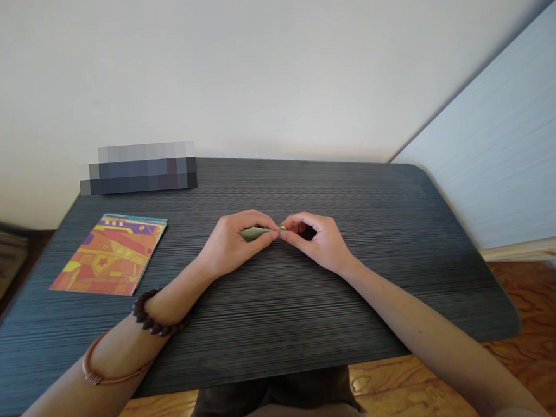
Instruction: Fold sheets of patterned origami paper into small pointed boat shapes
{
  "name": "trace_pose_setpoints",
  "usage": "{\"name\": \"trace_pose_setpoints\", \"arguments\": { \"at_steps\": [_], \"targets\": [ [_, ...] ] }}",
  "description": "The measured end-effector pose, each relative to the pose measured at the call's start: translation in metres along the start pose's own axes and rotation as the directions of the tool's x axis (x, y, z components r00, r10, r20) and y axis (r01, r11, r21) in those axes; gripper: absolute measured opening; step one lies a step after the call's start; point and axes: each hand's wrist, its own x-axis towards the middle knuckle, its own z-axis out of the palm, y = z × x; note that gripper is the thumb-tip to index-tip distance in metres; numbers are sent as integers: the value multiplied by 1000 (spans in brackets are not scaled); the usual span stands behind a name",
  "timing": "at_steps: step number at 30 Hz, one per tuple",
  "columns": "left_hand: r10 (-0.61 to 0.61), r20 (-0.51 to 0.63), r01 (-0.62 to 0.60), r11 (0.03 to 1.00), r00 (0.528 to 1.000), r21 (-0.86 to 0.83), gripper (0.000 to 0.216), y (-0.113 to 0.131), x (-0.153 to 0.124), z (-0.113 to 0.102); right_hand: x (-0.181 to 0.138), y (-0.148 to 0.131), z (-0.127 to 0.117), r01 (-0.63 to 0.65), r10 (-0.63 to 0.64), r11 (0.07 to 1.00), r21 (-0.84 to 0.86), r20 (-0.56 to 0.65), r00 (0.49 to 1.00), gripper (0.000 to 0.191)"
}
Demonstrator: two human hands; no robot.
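A small folded piece of pale green paper (255,233) is held just above the middle of the dark striped table (313,307). My left hand (235,242) is closed round its left part, with fingers wrapped over it. My right hand (319,238) pinches the paper's narrow right tip between thumb and forefinger. The two hands meet fingertip to fingertip. Most of the paper is hidden inside my left hand. My left wrist carries a dark bead bracelet (155,317) and a thin copper bangle (108,371).
A stack of colourful orange patterned sheets (110,253) lies on the table's left side. A blurred dark object (139,169) sits at the back left edge. A white wall stands behind, a pale panel (507,154) at the right, and wooden floor below.
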Motion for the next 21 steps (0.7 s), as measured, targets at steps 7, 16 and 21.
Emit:
{"name": "trace_pose_setpoints", "arguments": {
  "at_steps": [7,16,21],
  "targets": [
    [-87,20,87,996,996,1,22,2,-1,-1,-1,0,-1,18,-18,1000,-23,-5,1000,13],
    [-208,12,208,978,978,-3,24,7,-2,-4,-2,-3,-1,104,-108,992,-76,-50,993,10],
    [-281,13,281,960,960,-3,26,13,-1,-5,-3,-5,-1,191,-196,977,-91,-48,979,8]
  ]
}}
